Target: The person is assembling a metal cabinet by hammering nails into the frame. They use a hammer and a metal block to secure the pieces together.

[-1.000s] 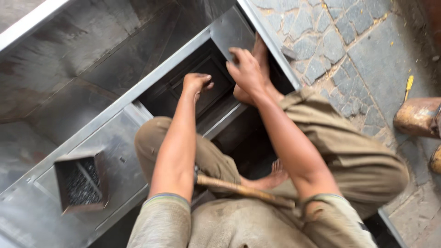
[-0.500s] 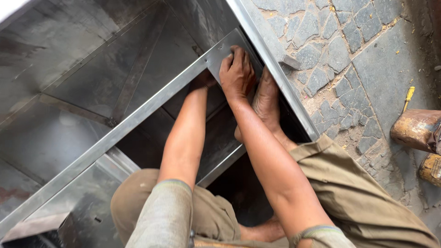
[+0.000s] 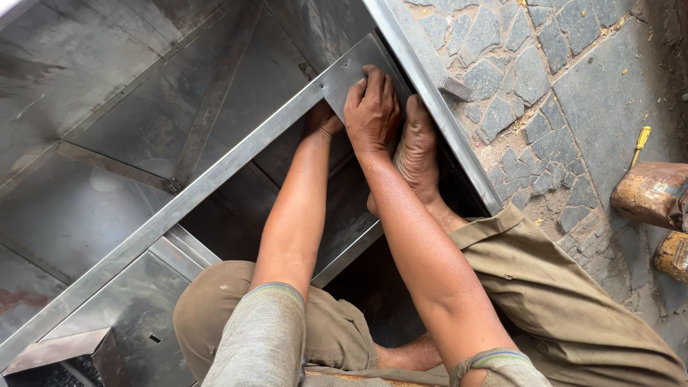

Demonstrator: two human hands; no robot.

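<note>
On the steel strip (image 3: 215, 179), the right hand (image 3: 371, 107) presses flat, fingers spread; left hand (image 3: 322, 120) mostly hidden.

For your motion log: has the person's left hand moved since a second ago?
Yes. The left hand slid from the dark opening up under the metal strip.

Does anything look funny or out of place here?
Yes: a bare foot is pressed against the metal frame, right beside the right hand on the metal strip. A yellow-handled screwdriver also lies loose on the stone paving.
</note>
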